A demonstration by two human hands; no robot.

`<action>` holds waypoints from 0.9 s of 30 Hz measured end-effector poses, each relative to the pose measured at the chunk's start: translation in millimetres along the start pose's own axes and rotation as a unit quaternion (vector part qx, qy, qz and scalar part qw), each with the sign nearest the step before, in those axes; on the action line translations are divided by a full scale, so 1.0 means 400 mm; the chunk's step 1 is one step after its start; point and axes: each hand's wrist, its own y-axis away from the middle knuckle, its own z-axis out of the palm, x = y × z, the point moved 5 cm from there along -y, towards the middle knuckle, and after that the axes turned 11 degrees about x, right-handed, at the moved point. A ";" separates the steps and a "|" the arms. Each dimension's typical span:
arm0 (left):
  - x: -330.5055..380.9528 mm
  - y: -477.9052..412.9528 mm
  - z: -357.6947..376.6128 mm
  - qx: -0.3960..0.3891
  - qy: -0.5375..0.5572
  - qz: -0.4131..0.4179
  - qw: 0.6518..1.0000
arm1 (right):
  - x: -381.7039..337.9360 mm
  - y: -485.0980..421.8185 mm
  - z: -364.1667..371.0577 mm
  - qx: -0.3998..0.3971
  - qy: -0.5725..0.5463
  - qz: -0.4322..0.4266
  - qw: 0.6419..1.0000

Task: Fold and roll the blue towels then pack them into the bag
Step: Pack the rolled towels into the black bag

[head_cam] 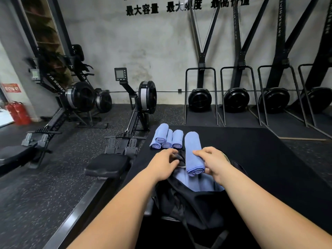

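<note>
A rolled blue towel (193, 150) is held over the open black bag (181, 200), gripped near its front end by my right hand (214, 163). My left hand (162, 166) grips the bag's dark rim at the left of the opening. More blue towel fabric (195, 182) shows inside the bag under the roll. Several rolled blue towels (166, 138) lie side by side on the black mat just beyond my left hand.
The black mat (251, 150) spreads to the right and ahead. A rowing machine (133, 123) with its seat (107, 166) and rail lies close on the left. Ski trainers (200, 97) line the back wall. Red fire extinguishers (17, 113) stand far left.
</note>
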 end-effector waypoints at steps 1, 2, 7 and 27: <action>-0.009 0.009 0.001 -0.009 -0.080 0.035 0.996 | 0.007 -0.003 -0.010 0.006 0.005 0.002 1.000; -0.020 0.018 0.005 -0.023 -0.135 0.059 0.989 | 0.012 -0.006 -0.018 0.009 0.010 0.002 1.000; -0.054 0.040 0.017 -0.098 -0.220 0.076 0.968 | 0.024 -0.010 -0.057 0.035 0.057 -0.021 0.998; -0.034 0.002 -0.066 -0.161 -0.117 -0.014 0.980 | 0.054 0.045 -0.042 -0.200 0.178 -0.031 0.963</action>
